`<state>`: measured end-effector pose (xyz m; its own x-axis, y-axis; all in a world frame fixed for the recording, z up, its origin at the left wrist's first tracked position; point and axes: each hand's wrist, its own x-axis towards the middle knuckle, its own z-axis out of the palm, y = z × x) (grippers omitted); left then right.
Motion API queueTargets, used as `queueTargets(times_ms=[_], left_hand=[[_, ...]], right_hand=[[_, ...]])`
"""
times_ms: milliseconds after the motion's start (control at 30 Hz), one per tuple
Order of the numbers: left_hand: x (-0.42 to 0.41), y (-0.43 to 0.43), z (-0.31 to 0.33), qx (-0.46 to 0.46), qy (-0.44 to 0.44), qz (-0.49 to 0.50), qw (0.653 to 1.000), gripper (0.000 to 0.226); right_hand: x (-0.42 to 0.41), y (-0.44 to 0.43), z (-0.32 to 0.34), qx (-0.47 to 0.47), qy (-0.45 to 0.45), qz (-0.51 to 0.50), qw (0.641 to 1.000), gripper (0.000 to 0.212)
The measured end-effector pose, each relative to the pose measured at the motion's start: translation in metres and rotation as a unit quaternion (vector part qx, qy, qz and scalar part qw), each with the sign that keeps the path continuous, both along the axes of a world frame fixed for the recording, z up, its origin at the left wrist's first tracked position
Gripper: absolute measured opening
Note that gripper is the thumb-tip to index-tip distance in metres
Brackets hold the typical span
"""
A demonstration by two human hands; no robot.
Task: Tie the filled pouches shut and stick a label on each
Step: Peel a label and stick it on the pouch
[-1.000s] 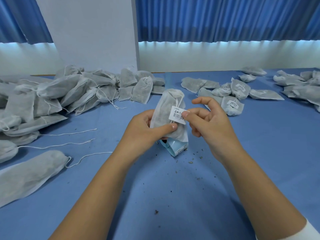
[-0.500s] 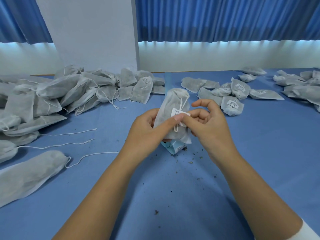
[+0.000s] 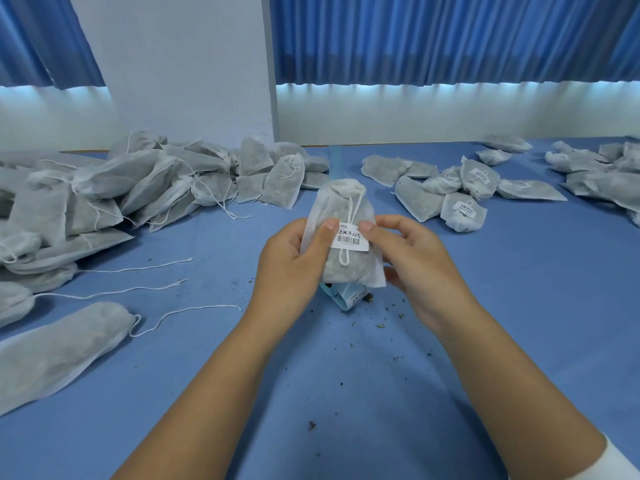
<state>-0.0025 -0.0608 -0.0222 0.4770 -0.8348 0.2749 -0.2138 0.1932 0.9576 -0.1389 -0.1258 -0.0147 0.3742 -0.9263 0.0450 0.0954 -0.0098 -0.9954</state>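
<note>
While both hands point(image 3: 349, 258) press it, pouch label point(image 3: 352, 238) shows a barcode.

Held pouch point(image 3: 341, 233): pale grey-white gauzy fabric, darker grey-green filling showing through, white drawstring point(image 3: 349, 220). White label point(image 3: 351, 239) on its front, black printed characters above a black barcode of thin stripes. Blue tablecloth point(image 3: 519, 306), plain, flecked with dark brown crumbs point(image 3: 311, 425) toward the near edge. Same grey-white on the heap of pouches point(image 3: 104, 199) along the left edge, loose white strings trailing. White black-printed labels on the pouches point(image 3: 464, 209) toward the far right. Light blue packet point(image 3: 346, 297) under the held pouch. Deep blue pleated curtains point(image 3: 450, 36), white wall point(image 3: 180, 71), white sleeve cuff point(image 3: 620, 462).
</note>
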Motion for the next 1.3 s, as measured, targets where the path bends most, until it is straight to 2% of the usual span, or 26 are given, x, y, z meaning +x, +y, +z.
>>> queueTargets(times_ms=[100,233,400,600,667,867,1000,1067,1233,1300], left_hand=[[0.0000,-0.0007,0.0001,0.016,0.038,-0.029,0.999,0.025],[0.0025,-0.0002,0.0017,0.056,0.071,-0.072,0.993,0.031],[0.0023,0.0005,0.0044,0.036,0.119,-0.062,0.990,0.024],[0.0029,0.0011,0.0042,0.034,0.158,-0.080,0.984,0.019],[0.0028,0.0011,0.0046,0.038,0.159,-0.080,0.983,0.020],[0.0012,0.0004,0.0050,0.047,0.150,-0.041,0.987,0.020],[0.0033,-0.0026,0.0028,0.028,0.174,0.009,0.984,0.014],[0.0047,-0.0044,0.0020,0.028,0.179,0.018,0.983,0.014],[0.0037,-0.0053,-0.0004,0.035,0.141,0.027,0.989,0.021],[0.0044,-0.0043,-0.0009,0.049,0.085,0.052,0.994,0.031]], right_hand=[[-0.0018,-0.0011,0.0003,0.044,-0.036,0.037,0.998,0.025],[-0.0032,-0.0030,0.0005,0.016,-0.061,0.007,0.998,0.026],[-0.0028,-0.0012,0.0018,0.013,-0.074,0.066,0.995,0.036],[-0.0016,-0.0033,0.0014,0.056,-0.136,0.072,0.986,0.054],[-0.0005,-0.0043,-0.0004,0.067,-0.147,0.079,0.984,0.049],[0.0004,-0.0018,-0.0023,0.010,-0.080,0.077,0.994,0.034],[0.0034,0.0005,-0.0029,-0.057,0.006,0.022,0.998,0.028],[0.0031,0.0016,-0.0019,-0.084,0.022,0.021,0.996,0.024],[-0.0036,-0.0023,-0.0003,-0.116,0.022,0.099,0.988,0.012],[-0.0055,-0.0052,0.0012,-0.127,0.024,0.104,0.986,0.017]])
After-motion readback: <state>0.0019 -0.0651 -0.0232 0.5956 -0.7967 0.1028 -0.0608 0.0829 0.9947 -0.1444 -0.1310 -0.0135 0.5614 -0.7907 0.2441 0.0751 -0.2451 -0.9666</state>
